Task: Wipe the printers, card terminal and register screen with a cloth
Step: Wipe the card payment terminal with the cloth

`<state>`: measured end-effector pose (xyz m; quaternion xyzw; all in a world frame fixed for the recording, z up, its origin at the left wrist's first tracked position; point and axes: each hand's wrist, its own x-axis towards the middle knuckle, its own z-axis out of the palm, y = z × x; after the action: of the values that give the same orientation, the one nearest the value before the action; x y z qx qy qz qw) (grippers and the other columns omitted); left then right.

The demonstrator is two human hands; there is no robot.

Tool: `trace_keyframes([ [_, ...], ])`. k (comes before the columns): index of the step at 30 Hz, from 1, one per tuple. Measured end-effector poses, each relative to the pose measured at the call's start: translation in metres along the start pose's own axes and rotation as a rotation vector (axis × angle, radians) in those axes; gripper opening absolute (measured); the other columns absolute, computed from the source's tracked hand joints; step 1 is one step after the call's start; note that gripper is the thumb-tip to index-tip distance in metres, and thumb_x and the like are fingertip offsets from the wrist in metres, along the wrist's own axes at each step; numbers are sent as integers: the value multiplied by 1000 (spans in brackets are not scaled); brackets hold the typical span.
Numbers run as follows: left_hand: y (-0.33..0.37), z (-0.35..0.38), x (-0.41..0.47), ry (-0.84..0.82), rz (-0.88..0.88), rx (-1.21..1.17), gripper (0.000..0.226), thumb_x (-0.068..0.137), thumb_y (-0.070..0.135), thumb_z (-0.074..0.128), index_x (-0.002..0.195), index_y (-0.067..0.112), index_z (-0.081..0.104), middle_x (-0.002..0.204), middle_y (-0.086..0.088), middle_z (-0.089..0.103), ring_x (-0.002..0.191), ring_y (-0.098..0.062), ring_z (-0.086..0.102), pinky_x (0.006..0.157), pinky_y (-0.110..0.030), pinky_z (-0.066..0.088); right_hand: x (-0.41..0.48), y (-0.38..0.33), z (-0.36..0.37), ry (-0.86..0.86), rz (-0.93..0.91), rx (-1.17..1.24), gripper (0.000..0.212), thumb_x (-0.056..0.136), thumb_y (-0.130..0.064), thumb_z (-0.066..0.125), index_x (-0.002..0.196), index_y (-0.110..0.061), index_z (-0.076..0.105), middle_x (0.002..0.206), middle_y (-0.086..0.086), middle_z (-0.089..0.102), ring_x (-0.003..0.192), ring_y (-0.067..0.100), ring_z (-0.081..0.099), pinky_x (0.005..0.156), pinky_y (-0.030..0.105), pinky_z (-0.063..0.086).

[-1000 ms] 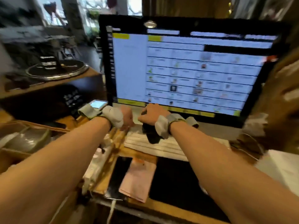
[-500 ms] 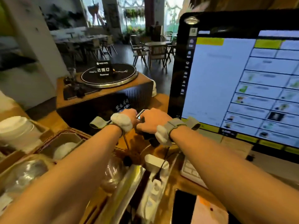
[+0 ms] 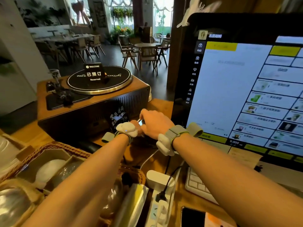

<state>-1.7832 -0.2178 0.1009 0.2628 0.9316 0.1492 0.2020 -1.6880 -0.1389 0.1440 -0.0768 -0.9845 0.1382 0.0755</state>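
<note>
A small card terminal point(image 3: 141, 122) with a lit screen stands on the wooden counter, between the record player and the register screen point(image 3: 237, 89). Only a sliver of it shows between my hands. My left hand point(image 3: 135, 125), mostly hidden behind its wrist band, holds the terminal's left side. My right hand point(image 3: 155, 123) is curled over the terminal's top and right side. It presses a dark cloth point(image 3: 144, 141) onto the terminal, and the cloth bunches out below the palm. The register screen is lit with a menu at the right. No printer can be made out.
A wooden record player point(image 3: 91, 99) with a black "Reserved" sign point(image 3: 94, 73) stands behind the terminal. A wicker basket point(image 3: 65, 149) of lids sits at the lower left. Near me are a white power strip point(image 3: 158, 203), cables, a white keyboard point(image 3: 196, 185) and a phone point(image 3: 191, 217).
My view swung left from the keyboard and register screen. Both hands moved left and forward together from the screen's lower edge to the card terminal, the right still gripping the dark cloth.
</note>
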Motion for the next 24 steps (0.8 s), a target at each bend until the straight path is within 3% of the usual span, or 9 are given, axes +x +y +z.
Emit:
trace_keyframes([
  [1, -1, -2, -3, 4, -34, -73, 32, 98, 23, 46, 114, -1, 59, 121, -21, 60, 103, -33, 59, 85, -38, 47, 2, -3, -2, 48, 26, 54, 25, 86, -18, 53, 110, -18, 46, 105, 9, 58, 89, 31, 58, 70, 41, 49],
  [4, -15, -17, -14, -56, -114, -389, 28, 87, 30, 61, 78, 4, 58, 94, -16, 59, 71, -23, 60, 50, -30, 50, 10, -12, -8, 313, 78, 230, 30, 87, -10, 53, 114, -20, 45, 113, 8, 54, 96, 29, 57, 79, 43, 51],
  [7, -32, -32, -28, -85, -118, -718, 45, 80, 37, 69, 105, 1, 62, 109, -9, 61, 103, -25, 61, 73, -39, 59, 22, -18, -12, 550, 98, 372, 27, 89, -11, 55, 114, -19, 49, 119, 7, 49, 103, 26, 54, 83, 36, 48],
  [9, -38, -40, -38, -116, -57, -872, 40, 80, 32, 69, 111, 7, 64, 108, -7, 66, 112, -25, 59, 89, -42, 54, 23, -22, -3, 517, 94, 423, 29, 91, -15, 55, 120, -17, 51, 126, 7, 47, 114, 27, 50, 92, 34, 43],
  [14, -41, -45, -55, -189, 39, -828, 26, 85, 27, 63, 65, 12, 58, 67, -4, 62, 79, -21, 61, 74, -33, 52, 14, -13, 23, 364, 30, 157, 49, 97, -32, 39, 143, -17, 32, 154, 9, 21, 143, 30, 15, 113, 48, 18],
  [17, -47, -47, -59, -188, 38, -857, 16, 86, 25, 61, 92, 10, 62, 88, -10, 67, 85, -23, 63, 77, -35, 54, 17, -17, 15, 371, 155, 334, 53, 98, -34, 33, 146, -13, 23, 157, 8, 13, 144, 28, 8, 114, 45, 16],
  [19, -54, -52, -57, -149, 47, -941, 24, 86, 26, 61, 104, 10, 60, 100, -13, 66, 90, -25, 64, 83, -40, 54, 9, -34, 20, 347, 18, 373, 55, 96, -36, 30, 146, -13, 24, 156, 7, 16, 144, 26, 11, 113, 40, 18],
  [21, -60, -53, -56, -141, 62, -992, 32, 84, 27, 62, 110, 9, 58, 104, -14, 65, 92, -26, 64, 88, -44, 53, 7, -36, 19, 316, -100, 344, 53, 96, -32, 27, 144, -10, 28, 154, 8, 21, 143, 26, 15, 114, 40, 16],
  [24, -62, -53, -56, -176, 76, -976, 35, 82, 26, 61, 112, 7, 55, 100, -15, 66, 87, -25, 66, 80, -40, 56, 22, -25, 1, 361, 54, 326, 48, 100, -22, 29, 145, -6, 25, 156, 12, 18, 145, 29, 10, 117, 40, 10],
])
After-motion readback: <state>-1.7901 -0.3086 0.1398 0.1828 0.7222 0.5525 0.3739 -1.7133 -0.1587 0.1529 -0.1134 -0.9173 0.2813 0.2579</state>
